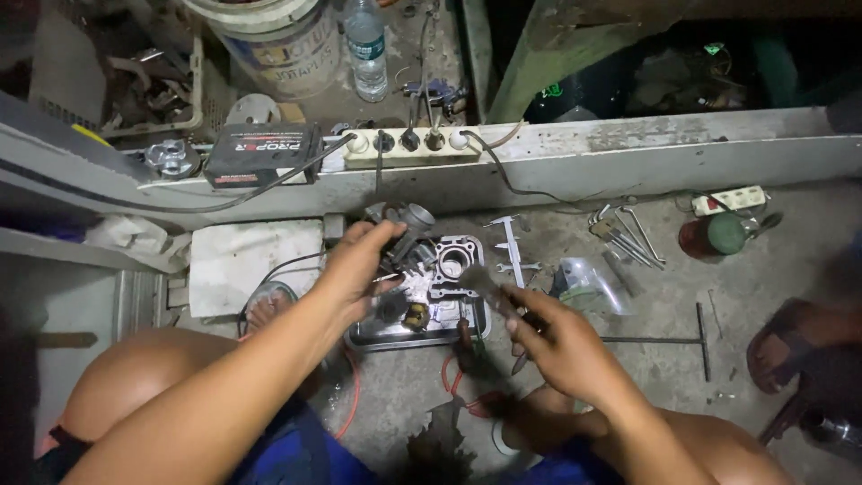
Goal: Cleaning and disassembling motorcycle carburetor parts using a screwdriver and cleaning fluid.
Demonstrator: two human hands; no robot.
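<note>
The carburetor (402,235) sat at 12 o'clock over the metal tray (377,339), left hand (359,260) wrapped tight around it. Right hand (557,341), at 4 o'clock, had its fingers closed on a blurry dark tool (489,292). Calipers (512,242) lay at 1 o'clock.

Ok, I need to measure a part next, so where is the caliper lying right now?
In the head view the caliper lies on the concrete floor just right of the metal tray, beside a small wrench, above the right hand.
</note>
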